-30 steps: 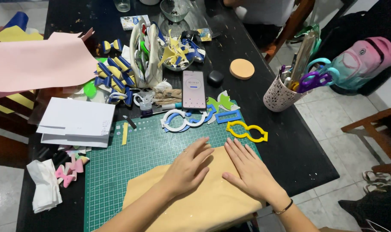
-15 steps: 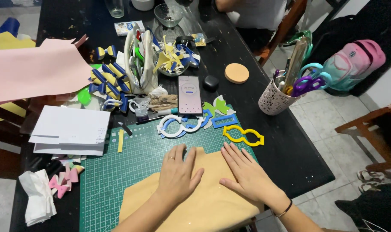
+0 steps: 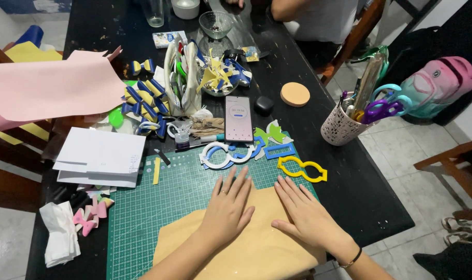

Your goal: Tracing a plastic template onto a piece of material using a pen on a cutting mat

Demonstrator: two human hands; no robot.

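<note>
Head view looking down on a black table [image 3: 344, 171] crowded with craft bits. Both hands lie flat, palms down, on a tan sheet [image 3: 251, 243] that rests on a green cutting mat [image 3: 158, 207] at the near edge of the table and hangs a little over it. The left hand [image 3: 226, 207] has its fingers spread and pressed onto the sheet's far edge, a ring on one finger; the right hand [image 3: 304, 213] lies just beside it, fingers also fanned out and flat, a dark band at the wrist. Neither hand pinches or grips anything; the flat palms seem to hold the sheet smooth against the mat. Just past the fingertips lie a yellow cut-out frame [image 3: 302, 169] and white and blue cut-out frames [image 3: 230, 154], with a phone [image 3: 238, 118] face up beyond them. A stack of white paper [image 3: 100, 158] sits left of the mat, a pink sheet [image 3: 49, 85] farther left, and a cup of scissors and pens [image 3: 344, 122] stands well off to the right
</note>
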